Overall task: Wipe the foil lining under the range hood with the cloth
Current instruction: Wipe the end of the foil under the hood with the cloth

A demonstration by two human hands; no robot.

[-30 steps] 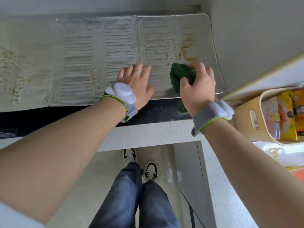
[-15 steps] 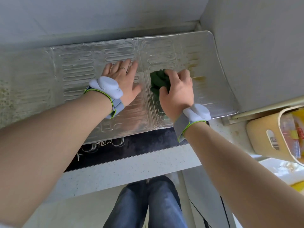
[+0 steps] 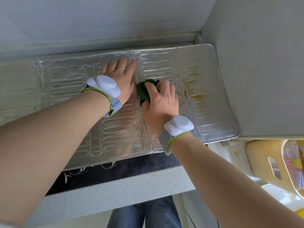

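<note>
A ribbed silver foil lining (image 3: 205, 116) covers the wall behind the stove, with yellow-brown grease stains on its right part. My left hand (image 3: 120, 76) lies flat on the foil with straight fingers, left of the middle seam. Just right of it, my right hand (image 3: 160, 102) grips a bunched dark green cloth (image 3: 144, 91) and presses it against the foil. Most of the cloth is hidden under my fingers.
A black glass stove top (image 3: 118, 171) lies below the foil, in a speckled white counter (image 3: 115, 195). A grey wall or cabinet side (image 3: 263, 63) bounds the foil on the right. A yellow basket (image 3: 266, 160) with packets stands at the right edge.
The view has tilted upward. My right hand has slid the cloth left toward the middle seam, away from the grease stains. My left hand stays flat on the foil.
</note>
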